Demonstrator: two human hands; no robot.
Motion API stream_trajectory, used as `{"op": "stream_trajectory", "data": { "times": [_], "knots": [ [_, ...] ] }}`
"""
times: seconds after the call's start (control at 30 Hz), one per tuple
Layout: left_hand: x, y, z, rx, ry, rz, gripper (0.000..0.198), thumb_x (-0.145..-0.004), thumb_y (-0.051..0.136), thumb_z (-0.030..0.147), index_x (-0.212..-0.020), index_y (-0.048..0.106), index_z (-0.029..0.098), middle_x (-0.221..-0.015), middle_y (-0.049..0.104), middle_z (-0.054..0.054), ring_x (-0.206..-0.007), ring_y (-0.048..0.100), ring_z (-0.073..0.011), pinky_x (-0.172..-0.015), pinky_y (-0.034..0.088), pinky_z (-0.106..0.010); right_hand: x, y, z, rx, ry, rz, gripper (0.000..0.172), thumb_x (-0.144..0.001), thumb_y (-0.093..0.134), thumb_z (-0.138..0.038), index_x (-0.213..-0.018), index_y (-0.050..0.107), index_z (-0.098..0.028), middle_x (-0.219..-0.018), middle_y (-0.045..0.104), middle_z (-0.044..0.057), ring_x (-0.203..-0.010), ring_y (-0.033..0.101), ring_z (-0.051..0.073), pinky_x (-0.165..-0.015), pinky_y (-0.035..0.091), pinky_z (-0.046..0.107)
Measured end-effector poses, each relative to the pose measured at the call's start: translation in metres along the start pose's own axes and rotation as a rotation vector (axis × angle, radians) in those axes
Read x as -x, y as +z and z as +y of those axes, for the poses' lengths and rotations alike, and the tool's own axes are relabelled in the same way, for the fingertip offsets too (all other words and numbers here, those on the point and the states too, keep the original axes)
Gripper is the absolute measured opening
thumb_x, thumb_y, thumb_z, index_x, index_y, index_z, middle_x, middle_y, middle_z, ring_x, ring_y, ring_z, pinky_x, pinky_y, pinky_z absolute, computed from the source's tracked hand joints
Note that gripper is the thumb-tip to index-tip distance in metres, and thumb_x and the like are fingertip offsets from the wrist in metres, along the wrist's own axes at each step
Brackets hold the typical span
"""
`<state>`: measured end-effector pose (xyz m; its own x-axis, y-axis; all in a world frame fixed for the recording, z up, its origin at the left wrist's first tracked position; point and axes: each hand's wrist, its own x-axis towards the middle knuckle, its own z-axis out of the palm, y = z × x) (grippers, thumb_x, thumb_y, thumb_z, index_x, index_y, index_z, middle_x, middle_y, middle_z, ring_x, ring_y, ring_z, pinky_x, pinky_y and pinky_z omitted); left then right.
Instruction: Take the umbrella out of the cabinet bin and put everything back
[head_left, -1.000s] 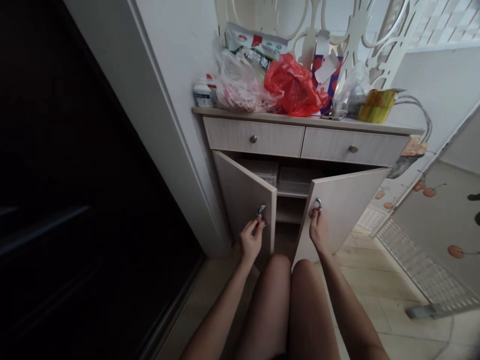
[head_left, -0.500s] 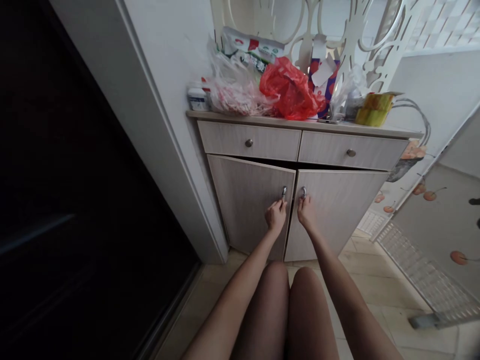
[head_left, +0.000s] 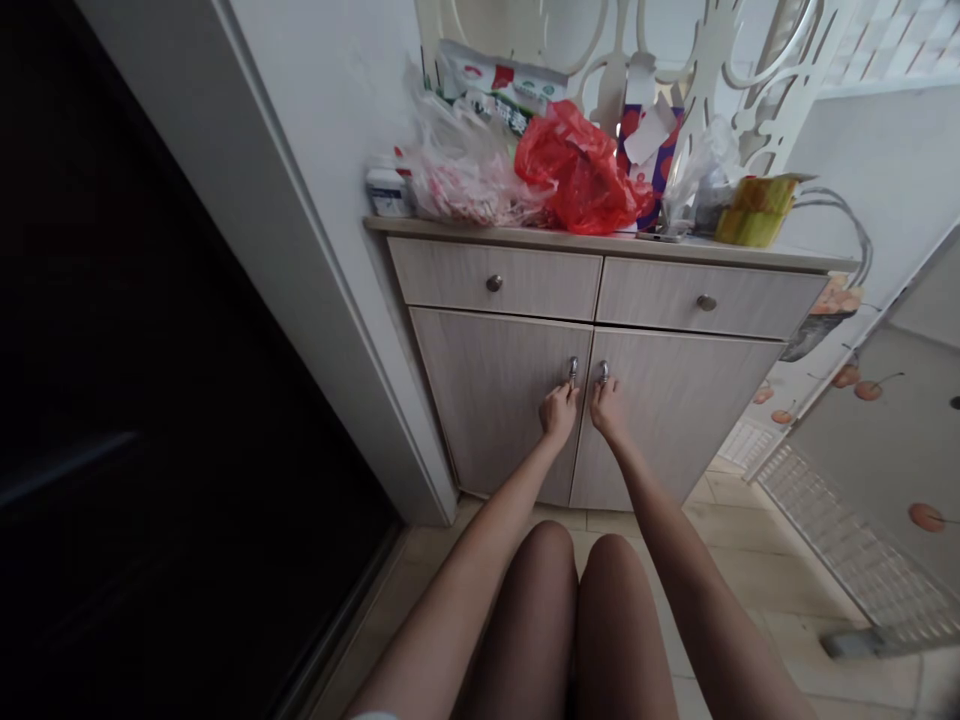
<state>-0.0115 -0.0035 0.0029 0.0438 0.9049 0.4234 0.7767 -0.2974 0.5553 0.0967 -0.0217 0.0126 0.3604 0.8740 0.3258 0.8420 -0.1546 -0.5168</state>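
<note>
In front of me is a pale wood-grain cabinet with two doors below two drawers. My left hand is closed on the lower end of the metal handle of the left door. The fingers of my right hand grip the matching handle on the right door. Both doors lie flush with the cabinet front, their edges meeting in a thin seam. My fingertips partly cover the lower ends of the handles.
On the cabinet top stand a white tub, a clear plastic bag, a red plastic bag, a purple box and a yellow package. A dark doorway is at left, a cherry-patterned panel at right.
Both cabinet doors have swung inward from slightly ajar to shut, with my hands moving forward on the handles. The dark gap under the drawers has closed.
</note>
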Motion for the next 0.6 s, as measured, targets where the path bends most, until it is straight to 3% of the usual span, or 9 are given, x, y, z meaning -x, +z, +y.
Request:
{"op": "stream_trajectory", "data": {
  "times": [0.6],
  "knots": [
    [-0.022, 0.017, -0.009, 0.027, 0.044, 0.010, 0.029, -0.100, 0.048, 0.026, -0.112, 0.072, 0.016, -0.099, 0.074, -0.013, -0.085, 0.067, -0.0208, -0.072, 0.041, -0.026, -0.023, 0.017, 0.003, -0.089, -0.007, 0.022, 0.040, -0.104, 0.029, -0.036, -0.123, 0.054, -0.011, -0.118, 0.057, 0.021, -0.095, 0.062, 0.026, -0.080, 0.046, 0.037]
  ]
}}
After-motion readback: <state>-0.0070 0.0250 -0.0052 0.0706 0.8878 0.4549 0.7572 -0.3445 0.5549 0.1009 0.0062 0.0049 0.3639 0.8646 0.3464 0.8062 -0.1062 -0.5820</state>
